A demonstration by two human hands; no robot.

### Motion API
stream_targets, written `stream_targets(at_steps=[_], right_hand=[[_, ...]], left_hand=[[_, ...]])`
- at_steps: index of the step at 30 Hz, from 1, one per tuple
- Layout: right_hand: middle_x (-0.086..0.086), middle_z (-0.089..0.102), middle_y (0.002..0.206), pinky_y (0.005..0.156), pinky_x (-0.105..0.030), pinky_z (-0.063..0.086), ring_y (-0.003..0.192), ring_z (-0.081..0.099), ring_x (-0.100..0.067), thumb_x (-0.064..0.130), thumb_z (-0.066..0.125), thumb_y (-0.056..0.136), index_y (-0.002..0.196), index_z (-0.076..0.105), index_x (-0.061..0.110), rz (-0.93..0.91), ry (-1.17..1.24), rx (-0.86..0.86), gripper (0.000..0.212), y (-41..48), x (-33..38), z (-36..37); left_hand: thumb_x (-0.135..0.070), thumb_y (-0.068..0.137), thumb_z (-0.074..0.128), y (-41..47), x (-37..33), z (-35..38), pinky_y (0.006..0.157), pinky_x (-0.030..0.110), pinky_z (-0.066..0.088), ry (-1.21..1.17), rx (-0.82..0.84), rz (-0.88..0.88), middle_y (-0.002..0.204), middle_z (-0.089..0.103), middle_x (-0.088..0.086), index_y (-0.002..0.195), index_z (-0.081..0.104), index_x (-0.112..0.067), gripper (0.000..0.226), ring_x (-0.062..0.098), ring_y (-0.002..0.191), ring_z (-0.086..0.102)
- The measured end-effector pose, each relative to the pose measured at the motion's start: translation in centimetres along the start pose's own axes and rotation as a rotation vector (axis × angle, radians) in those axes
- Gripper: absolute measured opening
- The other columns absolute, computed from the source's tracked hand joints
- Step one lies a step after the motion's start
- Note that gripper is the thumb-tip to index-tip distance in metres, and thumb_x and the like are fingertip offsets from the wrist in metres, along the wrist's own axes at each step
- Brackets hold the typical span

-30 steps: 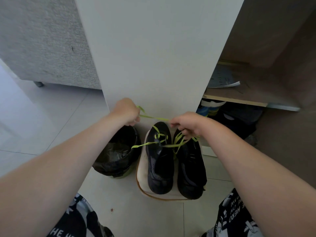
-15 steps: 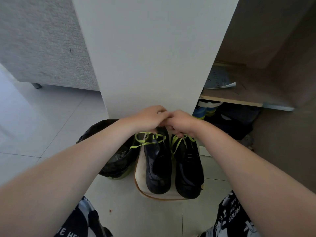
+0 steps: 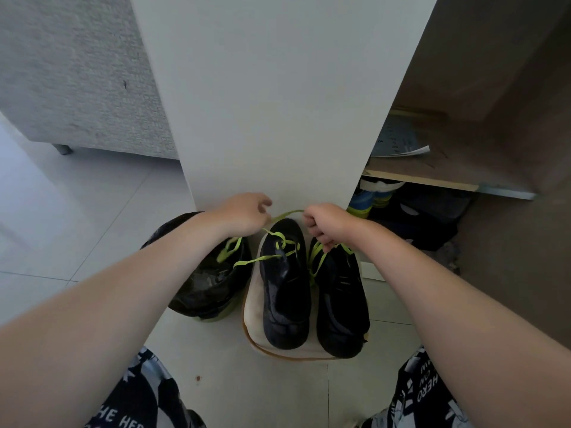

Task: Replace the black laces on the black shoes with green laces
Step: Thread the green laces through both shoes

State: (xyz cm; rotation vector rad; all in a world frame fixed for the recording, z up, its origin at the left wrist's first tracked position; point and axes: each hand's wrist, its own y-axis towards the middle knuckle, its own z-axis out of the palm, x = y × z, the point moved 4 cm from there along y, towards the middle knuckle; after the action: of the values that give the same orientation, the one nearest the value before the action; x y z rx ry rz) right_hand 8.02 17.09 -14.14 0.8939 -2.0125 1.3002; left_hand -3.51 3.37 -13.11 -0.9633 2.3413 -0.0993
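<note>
The left hand (image 3: 244, 214) and right hand (image 3: 327, 225) are positioned side by side, a short gap apart, directly above the far end of the left shoe (image 3: 284, 288). Each hand is closed with curled fingers on one part of the green lace (image 3: 286, 214), which spans the gap between them as a shallow arc. This hold is consistent with drawing the lace tight across the top eyelets or starting a knot.

Below the left wrist, a slack length of the same lace hangs over the black-lined bin (image 3: 207, 285), just beside the left shoe. The lower fingers of the right hand touch the loops of the second lace (image 3: 318, 257) on the right shoe (image 3: 340, 301). Whether they grip these loops cannot be determined.

Both shoes rest side by side on a pale cushion (image 3: 251, 319), below and nearer the person than the hands. This placement raises the shoes off the floor and brings the eyelets within easy reach.

The long axis of each shoe runs from the hands towards the person's knees. The toes appear to point at the person, and the heels face the white panel (image 3: 278, 103) beyond the hands. No black laces are visible on either shoe.
</note>
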Motion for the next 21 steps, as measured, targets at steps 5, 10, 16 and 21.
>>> stream_targets(at_steps=[5, 10, 16, 21], right_hand=[[0.003, 0.034, 0.055, 0.046, -0.023, 0.036, 0.042, 0.026, -0.013, 0.017, 0.036, 0.101, 0.08, 0.051, 0.017, -0.078, -0.003, 0.061, 0.026, 0.4, 0.4, 1.3], [-0.002, 0.062, 0.059, 0.042, -0.021, 0.032, 0.041, 0.041, -0.015, 0.04, 0.05, 0.102, 0.075, 0.067, 0.011, -0.086, -0.133, -0.083, 0.042, 1.5, -0.6, 0.8], [-0.005, 0.063, 0.053, 0.05, -0.023, 0.044, 0.043, 0.056, -0.02, 0.055, 0.075, 0.075, 0.068, 0.064, 0.011, 0.129, -0.679, -0.207, 0.046, 1.6, -2.6, 1.4], [-0.01, 0.063, 0.054, 0.037, -0.012, 0.033, 0.026, 0.04, -0.015, 0.024, 0.072, 0.087, 0.082, 0.068, 0.002, 0.217, -0.495, -0.172, 0.023, 2.4, -3.8, 1.3]], left_hand=[[-0.012, 0.091, 0.056, 0.4, -2.2, 1.5, 0.084, 0.033, 0.052, -0.295, 0.06, 0.118, 0.092, 0.066, -0.002, 0.118, 0.064, -0.02, 0.029, 0.019, 0.084, 0.064], [-0.03, 0.095, 0.055, 1.2, -1.9, 1.0, 0.067, 0.028, 0.036, -0.013, -0.014, 0.082, 0.085, 0.059, -0.003, 0.093, 0.068, -0.019, 0.017, 0.019, 0.087, 0.057], [-0.042, 0.101, 0.042, 2.3, -0.9, 1.1, 0.059, 0.028, 0.033, -0.096, -0.037, -0.007, 0.064, 0.056, 0.002, 0.067, 0.059, -0.017, 0.046, 0.022, 0.064, 0.052], [-0.017, 0.099, 0.049, 2.0, -0.5, 2.7, 0.059, 0.023, 0.042, -0.21, 0.097, -0.046, 0.072, 0.058, -0.001, 0.098, 0.075, -0.011, 0.026, 0.021, 0.067, 0.056]])
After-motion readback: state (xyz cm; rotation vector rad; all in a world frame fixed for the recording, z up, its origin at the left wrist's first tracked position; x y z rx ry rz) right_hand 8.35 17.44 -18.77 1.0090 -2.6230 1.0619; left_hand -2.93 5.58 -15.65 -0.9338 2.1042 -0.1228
